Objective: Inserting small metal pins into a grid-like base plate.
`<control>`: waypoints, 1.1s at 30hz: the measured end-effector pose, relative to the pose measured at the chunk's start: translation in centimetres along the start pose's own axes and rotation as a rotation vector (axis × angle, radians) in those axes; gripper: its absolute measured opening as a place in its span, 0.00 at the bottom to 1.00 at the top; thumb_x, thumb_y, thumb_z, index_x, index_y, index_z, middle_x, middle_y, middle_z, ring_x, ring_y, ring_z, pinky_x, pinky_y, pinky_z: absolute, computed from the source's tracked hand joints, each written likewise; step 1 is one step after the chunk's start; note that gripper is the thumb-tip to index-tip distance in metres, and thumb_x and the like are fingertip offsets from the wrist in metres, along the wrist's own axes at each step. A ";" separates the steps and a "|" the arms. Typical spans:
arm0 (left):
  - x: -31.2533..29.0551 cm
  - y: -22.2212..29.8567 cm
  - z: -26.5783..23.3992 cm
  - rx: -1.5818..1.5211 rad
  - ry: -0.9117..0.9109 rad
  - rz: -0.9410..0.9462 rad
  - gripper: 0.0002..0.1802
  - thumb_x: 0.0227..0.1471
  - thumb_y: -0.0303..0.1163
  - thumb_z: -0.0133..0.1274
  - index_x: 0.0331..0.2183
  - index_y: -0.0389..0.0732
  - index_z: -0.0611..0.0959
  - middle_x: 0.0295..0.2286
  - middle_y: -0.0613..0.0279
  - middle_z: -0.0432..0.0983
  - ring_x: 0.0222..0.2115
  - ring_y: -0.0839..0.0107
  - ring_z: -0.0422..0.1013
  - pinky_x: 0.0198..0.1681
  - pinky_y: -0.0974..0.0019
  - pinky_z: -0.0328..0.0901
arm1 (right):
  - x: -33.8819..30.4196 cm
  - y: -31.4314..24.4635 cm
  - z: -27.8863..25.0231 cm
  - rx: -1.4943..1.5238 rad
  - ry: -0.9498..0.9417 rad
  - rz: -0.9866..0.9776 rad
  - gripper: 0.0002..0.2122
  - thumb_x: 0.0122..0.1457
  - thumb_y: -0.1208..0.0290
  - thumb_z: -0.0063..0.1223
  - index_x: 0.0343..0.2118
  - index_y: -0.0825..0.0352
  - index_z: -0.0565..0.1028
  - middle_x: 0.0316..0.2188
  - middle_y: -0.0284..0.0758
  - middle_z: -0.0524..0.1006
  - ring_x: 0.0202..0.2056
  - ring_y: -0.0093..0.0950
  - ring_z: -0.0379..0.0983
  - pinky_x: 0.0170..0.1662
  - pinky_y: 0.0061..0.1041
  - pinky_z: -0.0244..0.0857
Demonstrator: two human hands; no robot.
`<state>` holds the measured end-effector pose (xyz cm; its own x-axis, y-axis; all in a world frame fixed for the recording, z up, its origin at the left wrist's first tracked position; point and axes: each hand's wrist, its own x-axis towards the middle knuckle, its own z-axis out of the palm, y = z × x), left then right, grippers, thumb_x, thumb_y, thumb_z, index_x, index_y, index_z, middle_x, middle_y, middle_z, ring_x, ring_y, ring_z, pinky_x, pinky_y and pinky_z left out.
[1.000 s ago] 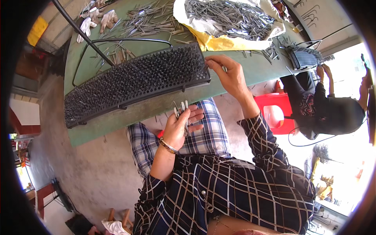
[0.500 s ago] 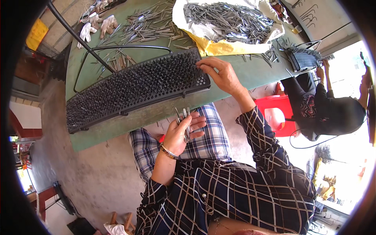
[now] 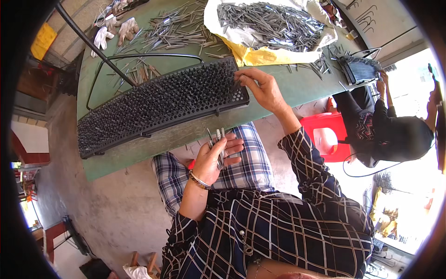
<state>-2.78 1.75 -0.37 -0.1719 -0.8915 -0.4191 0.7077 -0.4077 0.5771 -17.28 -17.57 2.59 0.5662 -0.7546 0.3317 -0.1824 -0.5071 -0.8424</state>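
A long black rack (image 3: 160, 104) full of holes lies slanted across the near edge of the green table, with thin dark metal pieces standing in most of the holes. A few bare holes show at its right end. There my right hand (image 3: 264, 90) is pinched at the rack's upper right corner; what sits between the fingertips is too small to make out. Below the rack, in front of my lap, my left hand (image 3: 211, 160) holds several slim metal rods (image 3: 218, 137) under its thumb, palm up, the other fingers spread.
An open white and yellow sack (image 3: 272, 28) heaped with metal rods lies on the far side of the green table (image 3: 109, 169). Loose rods (image 3: 179, 30) and gloves (image 3: 126, 31) are scattered left of it. At right, another person (image 3: 395, 135) works at a similar rack (image 3: 357, 69) beside a red chair (image 3: 330, 135).
My right hand has shifted very slightly at the rack's right end, its fingers still pinched. My left hand and its rods stay almost in place.
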 end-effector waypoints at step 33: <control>-0.1 0.0 0.0 -0.008 0.005 0.013 0.19 0.59 0.34 0.41 0.48 0.33 0.71 0.41 0.49 0.74 0.41 0.64 0.73 0.39 0.62 0.72 | -0.7 -0.4 1.1 -0.592 -0.035 -0.387 0.13 0.48 0.80 0.53 0.40 0.66 0.76 0.34 0.37 0.74 0.37 0.36 0.70 0.42 0.32 0.63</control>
<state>-2.76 1.83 -0.34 -0.1591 -0.8956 -0.4154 0.7152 -0.3946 0.5769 -16.79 -16.38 2.21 0.7023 -0.4655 0.5386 -0.3633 -0.8850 -0.2912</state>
